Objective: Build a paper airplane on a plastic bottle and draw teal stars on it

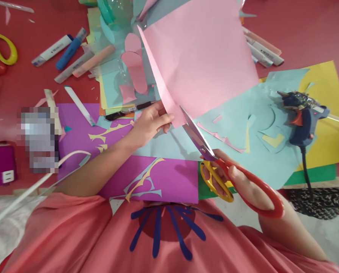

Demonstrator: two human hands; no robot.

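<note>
Right hand (232,178): my fingers are closed through the handles of the scissors (215,159), blades parted at the pink paper's lower corner.
Left hand (150,123): pinching the pink paper (197,57) at its lower edge, just left of the blades.
Glue gun (300,113): well right of the paper.

- A pink sheet of paper (197,57) is held up at its lower edge by the left hand (149,123), pinched between thumb and fingers.
- Scissors (229,170) with one red and one yellow handle loop are gripped by the right hand (232,180); the blades are parted around the sheet's lower corner.
- Light blue paper (243,125), purple paper (169,178) and yellow paper (328,125) are spread on the red table (300,30) beneath.
- A blue glue gun (303,113) is seen lying on the paper to the right.
- Several markers (63,53) are scattered at the upper left, more at the upper right.
</note>
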